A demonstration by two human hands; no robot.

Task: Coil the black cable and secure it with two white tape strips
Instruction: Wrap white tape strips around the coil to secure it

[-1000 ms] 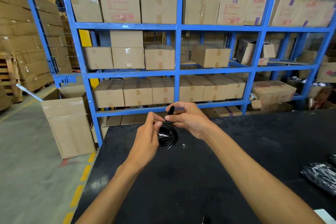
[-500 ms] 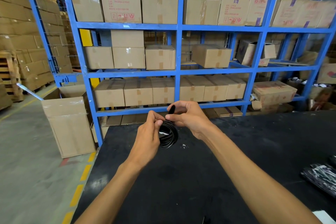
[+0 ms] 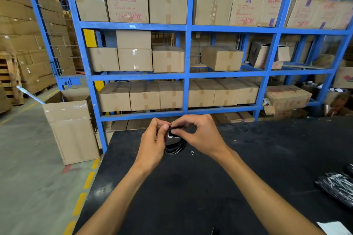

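Note:
A black cable (image 3: 175, 147) wound into a small coil hangs between my two hands above the far part of the black table (image 3: 191, 187). My left hand (image 3: 152, 143) pinches the coil's top left side. My right hand (image 3: 198, 133) pinches the top of the coil with thumb and forefinger, touching the left fingertips. A small white tape strip (image 3: 170, 136) shows on the coil just below the fingertips. The coil's upper part is hidden by my fingers.
Small white scraps (image 3: 192, 152) lie on the table right of the coil. A shiny black bundle (image 3: 338, 187) lies at the table's right edge and a white sheet (image 3: 334, 228) at the near right corner. Blue shelving (image 3: 186, 74) with cartons stands behind; a tall carton (image 3: 70, 129) on the floor left.
My right fingers have closed down onto the coil's top to meet the left fingertips. The cable end that stuck up above the coil is no longer visible.

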